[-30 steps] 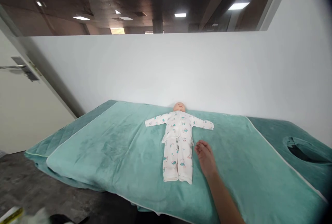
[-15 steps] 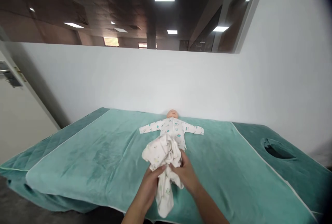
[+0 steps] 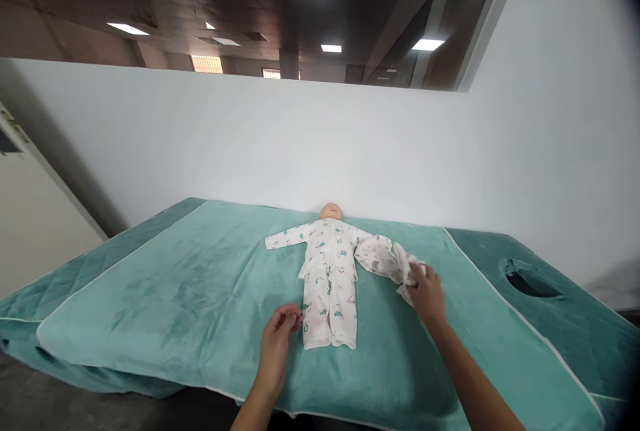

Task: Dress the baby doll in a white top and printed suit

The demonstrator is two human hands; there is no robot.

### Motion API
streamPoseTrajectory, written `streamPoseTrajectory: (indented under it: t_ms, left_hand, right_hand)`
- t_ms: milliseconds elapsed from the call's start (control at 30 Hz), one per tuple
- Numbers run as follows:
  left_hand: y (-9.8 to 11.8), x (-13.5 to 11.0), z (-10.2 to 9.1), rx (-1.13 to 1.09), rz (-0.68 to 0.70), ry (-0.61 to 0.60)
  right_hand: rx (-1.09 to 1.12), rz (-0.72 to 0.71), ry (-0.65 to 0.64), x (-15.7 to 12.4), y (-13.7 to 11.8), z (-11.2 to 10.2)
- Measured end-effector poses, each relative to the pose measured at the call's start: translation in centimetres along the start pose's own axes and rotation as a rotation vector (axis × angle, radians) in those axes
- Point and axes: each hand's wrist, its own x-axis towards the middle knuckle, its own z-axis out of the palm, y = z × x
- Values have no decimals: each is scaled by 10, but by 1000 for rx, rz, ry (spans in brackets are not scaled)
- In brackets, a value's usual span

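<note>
A baby doll (image 3: 331,210) lies on its back on a teal blanket (image 3: 200,284), dressed in a white printed sleepsuit (image 3: 330,278) with arms spread. My right hand (image 3: 425,294) is closed on a crumpled white printed garment (image 3: 385,259), which rests on the blanket over the doll's right-side sleeve. My left hand (image 3: 277,341) hovers just left of the sleepsuit's leg ends with its fingers loosely bent. It holds nothing.
The blanket covers a teal padded table (image 3: 575,338) with a face hole (image 3: 530,278) at the right end. A white partition wall (image 3: 300,144) runs right behind the doll's head. A white door (image 3: 30,231) stands at the left.
Half a second ago both hands held the bunched white garment over the doll's legs. Now the right hand has carried it to the doll's right, and the left hand has let go.
</note>
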Motion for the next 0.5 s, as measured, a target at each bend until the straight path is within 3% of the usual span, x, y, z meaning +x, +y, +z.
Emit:
streamPoseTrajectory:
  t_ms: [133, 267, 400, 500]
  left_hand:
    - [-12, 0, 2, 54, 56, 30]
    - [-3, 19, 11, 167, 133, 18]
    - [11, 63, 37, 262, 185, 12]
    - [24, 101, 65, 363, 288, -41]
  right_hand:
    - [-159, -51, -184, -25, 14, 35]
    - [-108, -48, -182, -15, 9, 30]
    - [120, -143, -43, 2, -39, 6]
    - [422, -192, -151, 20, -82, 3]
